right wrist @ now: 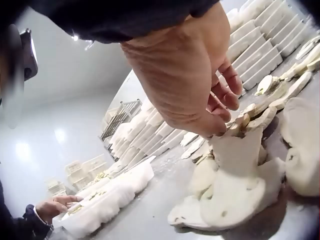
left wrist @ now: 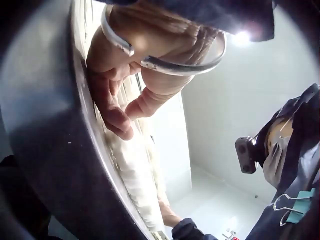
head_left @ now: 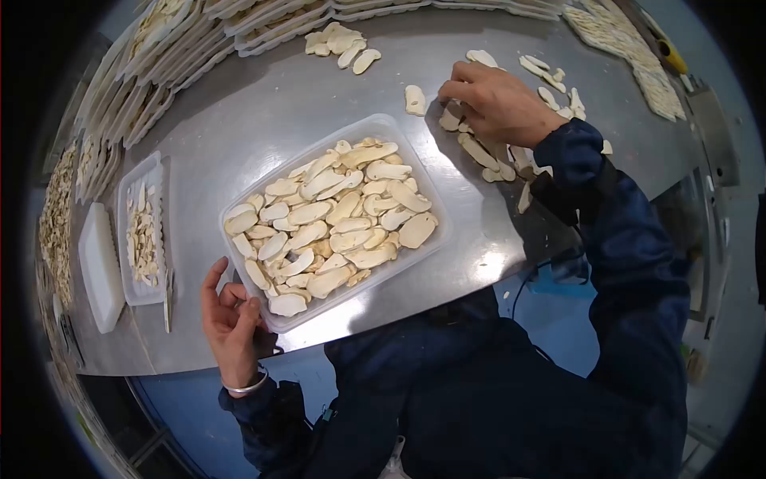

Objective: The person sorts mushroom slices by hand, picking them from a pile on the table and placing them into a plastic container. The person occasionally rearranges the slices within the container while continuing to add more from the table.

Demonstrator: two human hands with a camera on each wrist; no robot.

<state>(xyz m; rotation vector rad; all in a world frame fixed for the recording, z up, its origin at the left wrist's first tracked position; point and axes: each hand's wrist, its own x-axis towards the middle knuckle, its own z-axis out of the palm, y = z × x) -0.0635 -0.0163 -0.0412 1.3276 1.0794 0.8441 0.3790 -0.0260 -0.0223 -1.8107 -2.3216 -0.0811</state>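
A translucent plastic tray full of pale mushroom slices lies on the steel table in front of the body. At its near left corner is my left hand, thumb right at the rim and fingers loosely bent beside it. My right hand is to the right of the tray, over a loose group of mushroom slices. In the right wrist view, its thumb and fingers pinch at the top of a slice that stands among others. The right palm partly hides the slices beneath it in the head view.
Stacked filled trays line the back and left. A smaller tray of pieces and a white lid-like tray lie at left. More loose slices sit at the back; a yellow-handled tool is far right.
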